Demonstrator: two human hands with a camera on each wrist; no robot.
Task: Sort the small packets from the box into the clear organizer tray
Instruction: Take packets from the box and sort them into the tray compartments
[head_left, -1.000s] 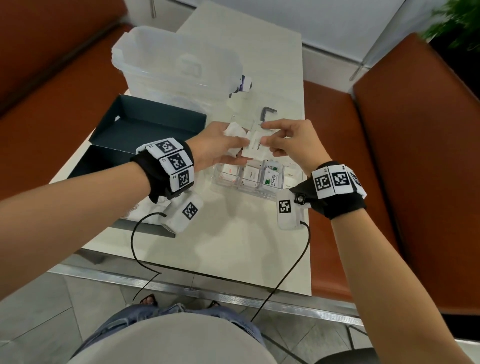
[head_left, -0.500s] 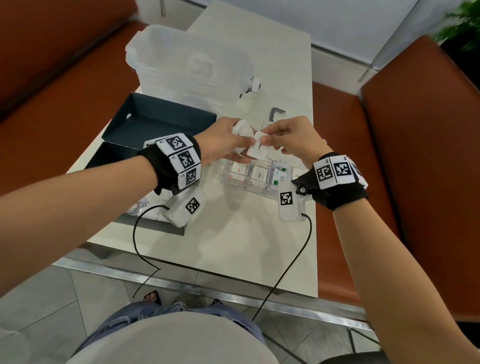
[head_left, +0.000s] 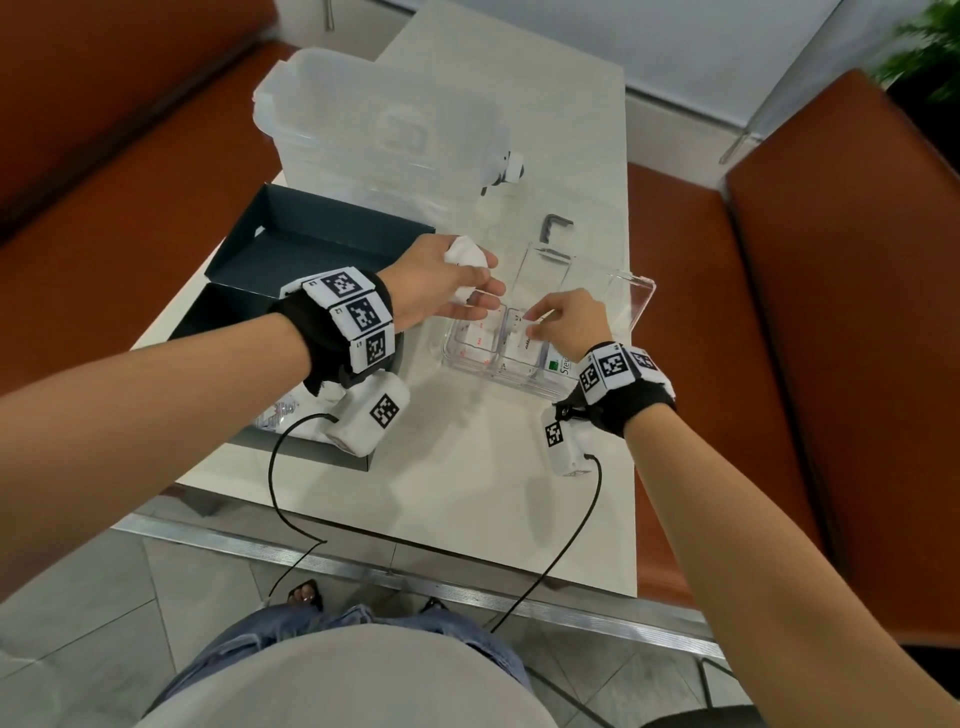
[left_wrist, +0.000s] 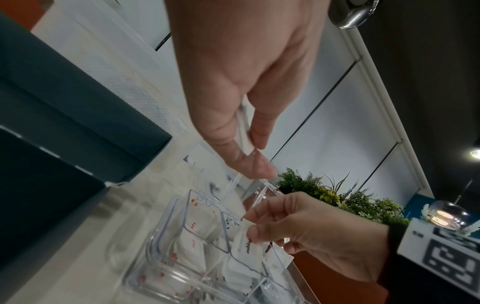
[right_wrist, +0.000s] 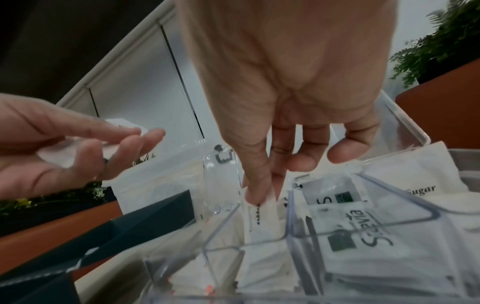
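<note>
A moment ago both hands met above the clear organizer tray (head_left: 636, 306); now my right hand (head_left: 569, 325) pinches a white packet (right_wrist: 262, 222) into its middle compartment, while my left hand (head_left: 441, 283) grips spare packets (head_left: 465, 254).

Tray (head_left: 636, 306): clear glossy plastic. Packets (right_wrist: 262, 222): matt white paper. Box (head_left: 311, 244): matt dark card. Table (head_left: 467, 493): smooth, pale.
</note>
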